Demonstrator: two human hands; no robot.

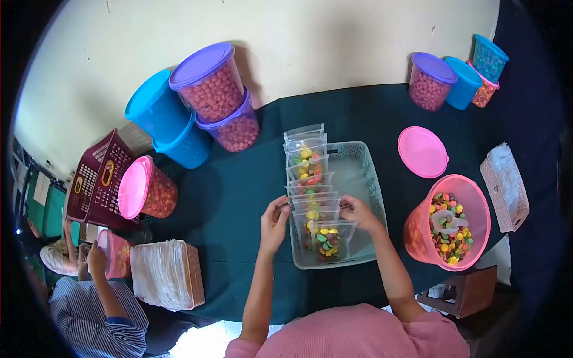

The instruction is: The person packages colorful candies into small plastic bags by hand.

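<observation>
The left hand (274, 221) pinches the left edge of a clear bag (315, 210) of coloured sweets, fingers pressed together on the plastic; the right hand (357, 212) pinches the bag's right edge in the same way; the bag stands in a pale plastic basket (364, 173) in the middle of the dark green worktop (239, 197), within a row of filled bags (307, 161) that overlap one another along the basket's left side. To the right stands an open pink tub (471, 197) of mixed sweets with a white scoop (446, 222) lying in it; its pink lid (422, 151) lies flat just behind it. At the left edge sits a stack of empty bags (162, 273); beside it another person's hand (96, 258) touches a small pink tub (118, 253).
</observation>
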